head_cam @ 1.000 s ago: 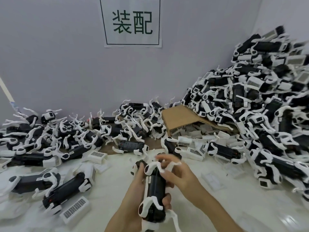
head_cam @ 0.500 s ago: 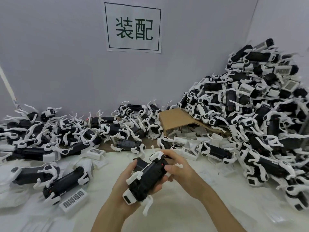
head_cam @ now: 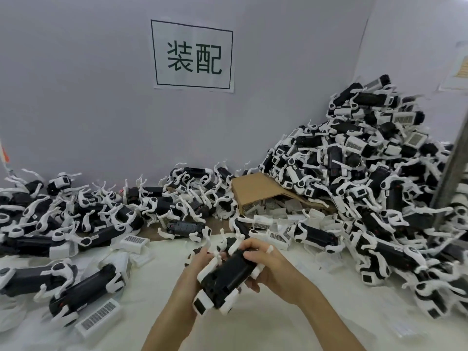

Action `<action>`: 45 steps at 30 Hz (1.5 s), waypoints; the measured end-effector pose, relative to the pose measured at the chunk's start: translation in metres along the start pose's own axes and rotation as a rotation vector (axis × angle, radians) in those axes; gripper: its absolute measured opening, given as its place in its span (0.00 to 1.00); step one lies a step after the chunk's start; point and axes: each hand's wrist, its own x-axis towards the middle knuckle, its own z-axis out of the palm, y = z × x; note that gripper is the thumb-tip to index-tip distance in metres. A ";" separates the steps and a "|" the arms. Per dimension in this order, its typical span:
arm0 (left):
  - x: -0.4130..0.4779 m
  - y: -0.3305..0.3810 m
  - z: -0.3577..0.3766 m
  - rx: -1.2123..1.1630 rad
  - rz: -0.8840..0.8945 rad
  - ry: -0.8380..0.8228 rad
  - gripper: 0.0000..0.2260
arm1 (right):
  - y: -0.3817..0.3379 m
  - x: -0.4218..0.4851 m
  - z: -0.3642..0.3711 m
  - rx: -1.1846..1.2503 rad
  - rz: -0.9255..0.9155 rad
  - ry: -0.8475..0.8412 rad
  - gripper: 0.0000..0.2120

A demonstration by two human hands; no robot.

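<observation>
Holding one black-and-white toy dog (head_cam: pixel 227 276) in both hands, you look to be at the fitting-and-checking step. Its body lies slantwise just above the white table (head_cam: pixel 157 315), one white end low and toward you, thin white legs poking up at the far end. Your left hand (head_cam: pixel 196 268) cups it from the left and beneath, fingers curled round its side. Your right hand (head_cam: pixel 272 271) wraps over it from the right, fingers closed on its back. The next move, I judge, calls for a steady left grip while your right fingers work a leg at the far end. Beyond lie scattered toys (head_cam: pixel 76 216) on the left, a cardboard sheet (head_cam: pixel 255 188), the tall heap (head_cam: pixel 367 186) on the right, and the wall sign (head_cam: pixel 193 55).
</observation>
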 end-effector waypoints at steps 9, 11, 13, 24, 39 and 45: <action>0.016 -0.012 -0.004 0.596 0.402 0.327 0.10 | -0.007 -0.006 -0.015 0.117 0.031 -0.170 0.20; 0.018 -0.015 0.000 0.721 0.388 0.267 0.10 | -0.012 -0.010 -0.015 0.057 0.093 -0.315 0.18; 0.018 -0.019 0.004 0.881 0.391 0.235 0.10 | -0.016 -0.013 -0.013 0.003 0.170 -0.461 0.16; 0.014 -0.022 0.013 1.111 0.448 0.221 0.04 | -0.233 0.031 -0.066 0.356 -0.632 0.268 0.45; 0.037 -0.029 -0.003 1.114 0.605 0.249 0.06 | 0.029 0.005 0.000 -0.688 -0.276 0.638 0.18; 0.030 -0.029 0.000 0.786 0.802 0.421 0.05 | 0.036 0.001 0.004 -0.880 -0.277 0.565 0.24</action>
